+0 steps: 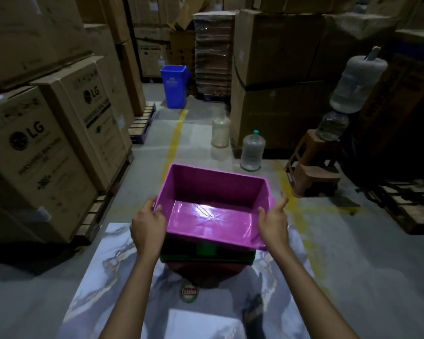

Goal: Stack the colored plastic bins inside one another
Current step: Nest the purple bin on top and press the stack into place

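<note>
Left hand (148,222) and right hand (273,222) clamp the pink bin's (212,216) short ends; green bin (206,252) directly underneath, long axes roughly aligned, straight down.

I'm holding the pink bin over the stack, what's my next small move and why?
Probably lower the pink bin straight down into the green bin. Both the left hand and the right hand grip its short sides, it is empty, and it sits roughly above the green one, tilted slightly, so level it first.
</note>
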The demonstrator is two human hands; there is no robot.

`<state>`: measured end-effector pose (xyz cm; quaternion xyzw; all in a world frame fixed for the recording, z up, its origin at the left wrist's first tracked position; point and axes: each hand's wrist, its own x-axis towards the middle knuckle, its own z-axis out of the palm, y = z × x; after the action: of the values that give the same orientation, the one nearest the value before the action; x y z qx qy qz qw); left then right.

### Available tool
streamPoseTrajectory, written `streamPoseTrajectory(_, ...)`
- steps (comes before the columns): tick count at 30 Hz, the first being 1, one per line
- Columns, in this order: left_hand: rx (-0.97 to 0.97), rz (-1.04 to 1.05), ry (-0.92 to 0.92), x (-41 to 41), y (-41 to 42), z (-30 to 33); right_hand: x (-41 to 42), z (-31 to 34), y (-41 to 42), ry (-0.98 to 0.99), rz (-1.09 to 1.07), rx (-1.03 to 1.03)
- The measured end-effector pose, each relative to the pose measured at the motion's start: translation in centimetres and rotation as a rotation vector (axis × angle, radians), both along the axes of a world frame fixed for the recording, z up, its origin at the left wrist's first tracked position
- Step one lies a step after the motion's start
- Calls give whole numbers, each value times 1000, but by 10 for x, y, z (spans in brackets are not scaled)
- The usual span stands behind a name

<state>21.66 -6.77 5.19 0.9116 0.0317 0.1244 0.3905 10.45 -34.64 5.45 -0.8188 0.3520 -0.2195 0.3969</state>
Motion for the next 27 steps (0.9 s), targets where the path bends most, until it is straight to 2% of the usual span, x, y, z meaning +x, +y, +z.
streamPoseTrajectory(5,16,-12,190,9,6,-54,24,-42,-18,70,161,-4)
streamPoseTrajectory(10,106,-95,242,18,4,-84,41,-78,-33,321,230,-89)
streamPoseTrajectory(13,227,-122,266,30,9,-101,43,-91,-28,460,227,-155)
streamPoseTrajectory(15,315,-208,302,40,14,-117,43,-99,-23,525,242,-163)
streamPoseTrajectory(17,303,-307,323,44,17,-130,40,-106,-16,575,261,-156)
streamPoseTrajectory(23,127,-345,341,35,12,-144,34,-129,-5,526,214,-49)
streamPoseTrajectory(27,123,-335,371,36,11,-147,36,-137,-10,453,196,49)
